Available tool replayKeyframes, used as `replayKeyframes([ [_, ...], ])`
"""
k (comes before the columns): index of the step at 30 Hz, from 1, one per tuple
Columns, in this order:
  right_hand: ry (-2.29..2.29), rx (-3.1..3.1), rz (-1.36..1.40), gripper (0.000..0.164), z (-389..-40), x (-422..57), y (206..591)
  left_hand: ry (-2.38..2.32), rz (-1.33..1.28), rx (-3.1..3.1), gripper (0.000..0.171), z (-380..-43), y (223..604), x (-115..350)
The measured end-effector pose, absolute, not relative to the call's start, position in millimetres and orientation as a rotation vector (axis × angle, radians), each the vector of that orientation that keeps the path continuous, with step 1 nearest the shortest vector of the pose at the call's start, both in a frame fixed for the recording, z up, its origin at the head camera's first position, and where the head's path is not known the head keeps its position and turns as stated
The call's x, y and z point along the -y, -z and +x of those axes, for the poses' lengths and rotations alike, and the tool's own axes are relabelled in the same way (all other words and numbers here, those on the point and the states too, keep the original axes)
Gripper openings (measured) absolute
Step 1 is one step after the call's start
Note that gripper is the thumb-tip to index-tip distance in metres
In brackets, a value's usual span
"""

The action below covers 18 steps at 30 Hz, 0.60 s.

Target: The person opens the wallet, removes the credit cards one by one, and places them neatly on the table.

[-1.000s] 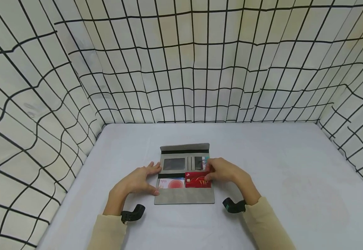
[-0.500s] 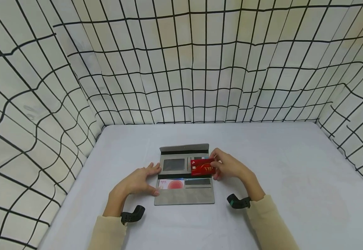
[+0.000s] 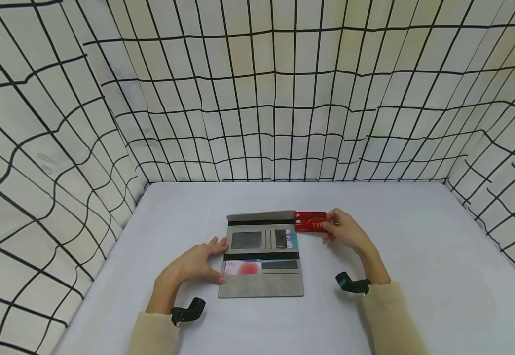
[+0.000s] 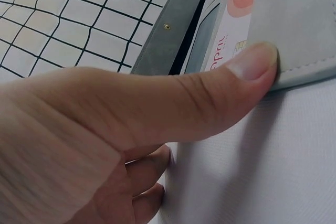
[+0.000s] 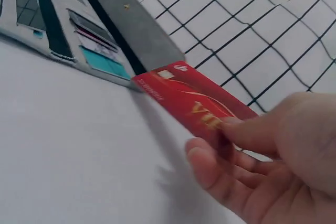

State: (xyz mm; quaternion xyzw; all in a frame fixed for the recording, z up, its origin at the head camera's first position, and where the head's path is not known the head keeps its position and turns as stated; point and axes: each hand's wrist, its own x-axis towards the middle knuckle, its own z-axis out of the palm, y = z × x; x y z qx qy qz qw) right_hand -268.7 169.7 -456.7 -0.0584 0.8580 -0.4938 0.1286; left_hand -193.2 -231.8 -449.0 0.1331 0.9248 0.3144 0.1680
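Observation:
A grey wallet (image 3: 261, 288) lies unfolded on the white table, its upper flap raised at the far side. My left hand (image 3: 195, 264) rests at its left edge with the fingers spread; the left wrist view shows the thumb (image 4: 252, 66) on the wallet's edge. Between thumb and fingers, my right hand (image 3: 348, 230) pinches a red VIP card (image 3: 306, 222) by its right end, just off the wallet's upper right corner. A white card with a pink circle (image 3: 243, 267) sits in the lower left pocket. In the upper right slot shows a teal and white card (image 3: 291, 238).
Black netting (image 3: 275, 106) over white sheeting stands behind the table and along both sides. White tabletop (image 3: 417, 256) stretches around the wallet. A black wrist camera (image 3: 188, 310) sits on the left wrist, another wrist camera (image 3: 350, 284) on the right.
My right hand has carried the red card from the lower right pocket up across the wallet and off to its upper right. The left hand has stayed at the left edge.

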Motion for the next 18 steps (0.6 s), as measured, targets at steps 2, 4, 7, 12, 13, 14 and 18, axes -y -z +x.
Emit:
replayKeyframes([
  [2,1.490,-2.506,-0.069,0.030,-274.1,-167.8,461.2,-0.899,0.381,-2.633,0.089,-192.9,450.3,232.3],
  [4,1.538,-2.500,0.038,0.034,-280.4,-166.0,465.2,-0.912,0.382,-2.634,0.089,-192.0,452.1,232.2],
  [7,1.604,-2.487,0.179,0.037,-290.7,-164.1,470.2,-0.930,0.390,-2.630,0.089,-190.3,454.3,231.7],
  [12,1.674,-2.493,0.324,0.039,-307.9,-159.1,473.7,-0.919,0.382,-2.642,0.089,-188.5,453.2,230.7],
  [13,1.668,-2.507,0.332,0.040,-311.0,-157.1,474.3,-0.915,0.378,-2.645,0.089,-188.6,452.6,230.8],
  [14,1.659,-2.522,0.342,0.040,-314.1,-155.1,475.3,-0.910,0.370,-2.648,0.089,-188.7,451.9,230.8],
  [18,1.543,-2.629,0.362,0.039,-324.6,-147.2,479.1,-0.896,0.370,-2.653,0.089,-190.1,449.8,231.9],
])
